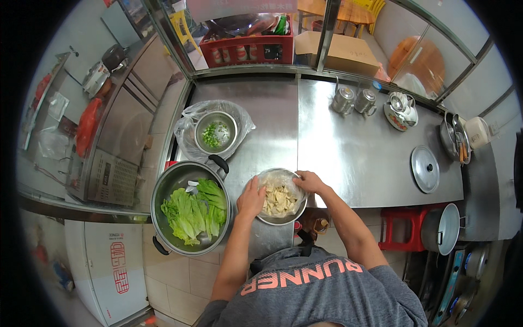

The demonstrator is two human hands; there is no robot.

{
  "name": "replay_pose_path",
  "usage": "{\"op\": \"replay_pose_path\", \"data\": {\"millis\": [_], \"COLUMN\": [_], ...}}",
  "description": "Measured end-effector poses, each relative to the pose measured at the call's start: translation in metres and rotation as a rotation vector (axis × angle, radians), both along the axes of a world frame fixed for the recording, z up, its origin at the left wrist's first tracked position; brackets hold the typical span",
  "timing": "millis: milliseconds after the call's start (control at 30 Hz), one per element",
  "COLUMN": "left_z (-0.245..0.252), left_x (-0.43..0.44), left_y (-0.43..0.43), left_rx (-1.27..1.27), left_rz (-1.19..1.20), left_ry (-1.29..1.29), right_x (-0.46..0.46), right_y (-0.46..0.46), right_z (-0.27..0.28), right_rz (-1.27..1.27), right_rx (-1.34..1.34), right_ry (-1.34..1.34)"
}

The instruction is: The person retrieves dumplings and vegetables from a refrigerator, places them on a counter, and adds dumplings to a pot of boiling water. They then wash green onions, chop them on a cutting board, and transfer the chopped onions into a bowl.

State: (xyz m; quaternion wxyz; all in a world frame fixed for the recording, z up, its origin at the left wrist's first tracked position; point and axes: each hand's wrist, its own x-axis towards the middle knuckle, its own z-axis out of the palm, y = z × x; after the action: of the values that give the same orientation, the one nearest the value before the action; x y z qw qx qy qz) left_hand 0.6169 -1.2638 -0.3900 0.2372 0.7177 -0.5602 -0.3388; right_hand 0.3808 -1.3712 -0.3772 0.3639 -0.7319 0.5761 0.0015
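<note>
Before me stands a metal bowl (pixel 279 221) holding a clear plastic bag (pixel 277 178) with pale, flat pieces of food (pixel 279 201) inside. My left hand (pixel 251 199) lies over the bowl's left side, fingers against the bag; whether it grips is hidden. At the upper right rim, the fingers of my right hand (pixel 309 181) close on the bag's edge. Left of the bowl, a large two-handled pot (pixel 157 216) contains green lettuce leaves (pixel 186 214). Behind the pot, a small steel bowl (pixel 232 128) of chopped green onion (pixel 212 135) rests on a clear plastic bag (pixel 186 137).
Metal jugs (pixel 343 100), a floral container (pixel 397 122) of spoons, a pot lid (pixel 425 169) and a utensil basin (pixel 448 141) occupy the steel counter's (pixel 261 94) right half. A glass partition frame (pixel 253 70) bounds its back. Below right, a pot (pixel 443 229) sits by a red stool (pixel 402 229).
</note>
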Motion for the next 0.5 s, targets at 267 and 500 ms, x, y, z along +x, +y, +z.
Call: {"op": "replay_pose_path", "data": {"millis": [267,500], "left_z": [-0.012,-0.034], "left_x": [0.005,-0.02], "left_y": [0.001,0.104], "left_rx": [0.352,0.598], "left_rz": [-0.01,0.161], "left_ry": [0.445,1.447], "right_x": [-0.023,-0.061], "right_y": [0.044,0.099], "right_z": [-0.002,0.013], "right_rz": [-0.085,-0.58], "right_rx": [0.291,0.312], "right_ry": [-0.219,-0.552]}}
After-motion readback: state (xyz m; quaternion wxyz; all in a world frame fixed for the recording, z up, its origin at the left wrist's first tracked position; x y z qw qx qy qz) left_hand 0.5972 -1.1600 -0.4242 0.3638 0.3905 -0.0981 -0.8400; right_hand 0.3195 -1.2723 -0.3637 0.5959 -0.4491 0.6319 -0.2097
